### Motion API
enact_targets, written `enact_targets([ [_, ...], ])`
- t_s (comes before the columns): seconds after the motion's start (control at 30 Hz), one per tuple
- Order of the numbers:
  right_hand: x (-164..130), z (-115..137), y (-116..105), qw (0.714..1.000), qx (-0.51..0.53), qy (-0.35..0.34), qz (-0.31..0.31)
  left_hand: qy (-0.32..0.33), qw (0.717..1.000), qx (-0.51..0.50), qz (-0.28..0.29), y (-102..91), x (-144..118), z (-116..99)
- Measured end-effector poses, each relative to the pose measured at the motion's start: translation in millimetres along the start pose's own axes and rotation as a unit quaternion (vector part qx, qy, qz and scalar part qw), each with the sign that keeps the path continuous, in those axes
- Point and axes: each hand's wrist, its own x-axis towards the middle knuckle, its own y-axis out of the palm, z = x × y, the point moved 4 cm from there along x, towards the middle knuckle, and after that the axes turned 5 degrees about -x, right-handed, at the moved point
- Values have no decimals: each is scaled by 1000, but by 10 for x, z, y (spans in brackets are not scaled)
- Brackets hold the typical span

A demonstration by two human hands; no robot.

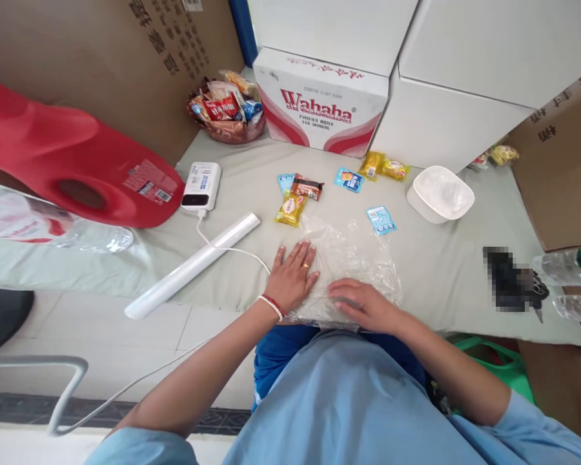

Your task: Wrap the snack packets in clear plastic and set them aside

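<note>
A sheet of clear plastic film (363,248), crinkled, lies at the table's front edge before me. My left hand (293,274) presses flat on its left side, fingers stretched out and apart. Over the film's front part is my right hand (363,303), palm down with the fingers loosely bent and apart; nothing shows in its grasp. Just beyond the film are a yellow snack packet (291,208), a brown snack packet (306,186) and a light blue packet (381,220). To the left lies a roll of plastic film (193,265).
A white power bank (202,186) trails a cable past my left wrist. A red jug (77,161) and a water bottle (53,223) lie left. Behind stand a snack basket (232,129) and a Wahaha carton (322,103). A white bowl (439,210) sits right, near bottles (569,266).
</note>
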Motion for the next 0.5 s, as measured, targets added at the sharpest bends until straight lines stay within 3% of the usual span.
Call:
enact_targets([
  [0.13,594,-288,-576,992,-92,73,-37,-5,1000,15,0,9,-12,-24],
  [0.23,1292,-412,-808,974,-207,88,-32,-9,1000,12,4,8,-2,-38],
  [0.37,2431,-452,-846,952,-297,78,-22,-10,1000,15,15,-8,4,-35],
  [0.5,3645,-433,-784,959,-278,42,-36,-4,1000,27,5,-9,-5,-25],
])
